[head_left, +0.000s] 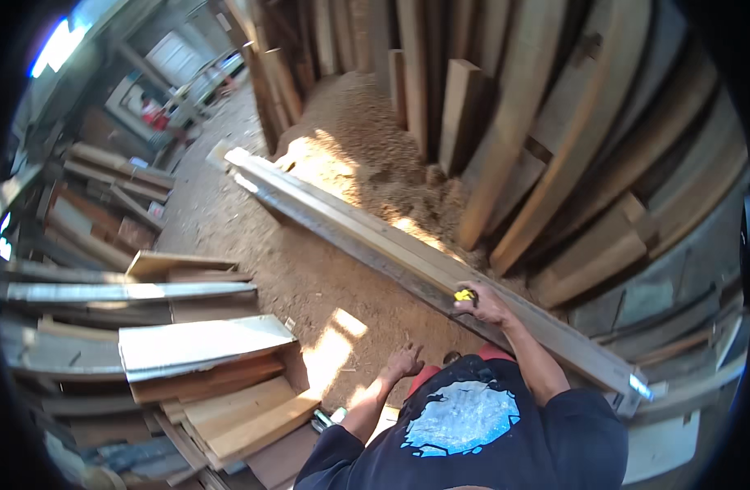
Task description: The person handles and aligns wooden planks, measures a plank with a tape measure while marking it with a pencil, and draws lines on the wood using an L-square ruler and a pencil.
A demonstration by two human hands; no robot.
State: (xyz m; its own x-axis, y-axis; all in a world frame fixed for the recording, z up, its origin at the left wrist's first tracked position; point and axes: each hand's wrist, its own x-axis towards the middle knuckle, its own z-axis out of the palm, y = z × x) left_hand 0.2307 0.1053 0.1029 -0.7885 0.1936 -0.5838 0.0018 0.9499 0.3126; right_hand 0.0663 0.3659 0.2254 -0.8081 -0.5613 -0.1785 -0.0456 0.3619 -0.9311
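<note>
A yellow and black tape measure (465, 295) is in my right hand (491, 305), with the fingers wrapped round it. That hand is over the near part of a long wooden beam (350, 229), which runs slantwise from the far left to the lower right. Whether the hand rests on the beam I cannot tell. My left hand (403, 360) is beside my leg, above the dirt floor, holding nothing, its fingers loosely stretched out. No pulled-out tape can be made out.
Tall boards (514, 122) lean along the right and far side. Behind the beam lies a sawdust heap (350, 122). At the left, stacked planks (203, 343) reach close to my left arm. A dirt floor (293, 269) with sunlit patches runs between stack and beam.
</note>
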